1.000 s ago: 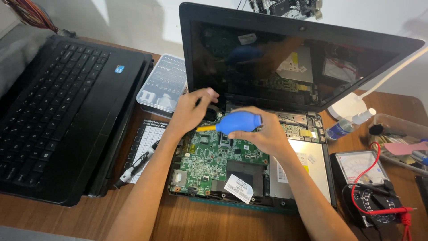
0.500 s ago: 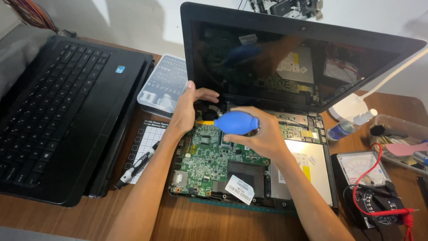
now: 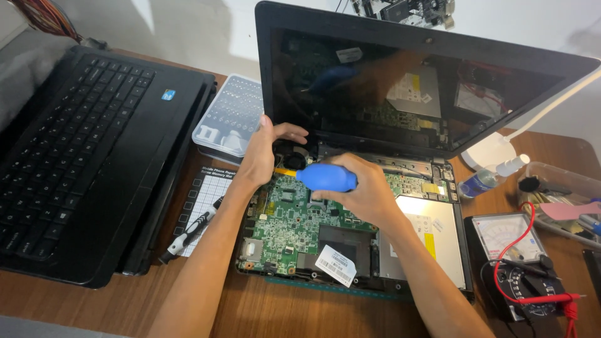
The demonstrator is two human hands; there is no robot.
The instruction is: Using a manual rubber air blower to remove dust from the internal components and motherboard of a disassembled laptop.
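Note:
An opened laptop (image 3: 400, 281) lies before me with its green motherboard (image 3: 294, 219) bare and its dark screen (image 3: 407, 87) upright. My right hand (image 3: 369, 197) is shut on a blue rubber air blower (image 3: 325, 177), whose nozzle points left toward the round black fan (image 3: 289, 156) at the board's top left corner. My left hand (image 3: 266, 150) rests at that corner beside the fan, fingers spread over the hinge area and holding nothing.
A second black laptop (image 3: 81, 150) lies open at the left. A clear case of screwdriver bits (image 3: 228, 119), a screwdriver (image 3: 188, 228) on a white grid mat, an analogue multimeter (image 3: 513, 241) with red leads, a small bottle (image 3: 488, 178) and a clear tray (image 3: 563, 194) surround the work.
The blower has shifted left and down toward the fan. My left hand turned more upright beside the fan.

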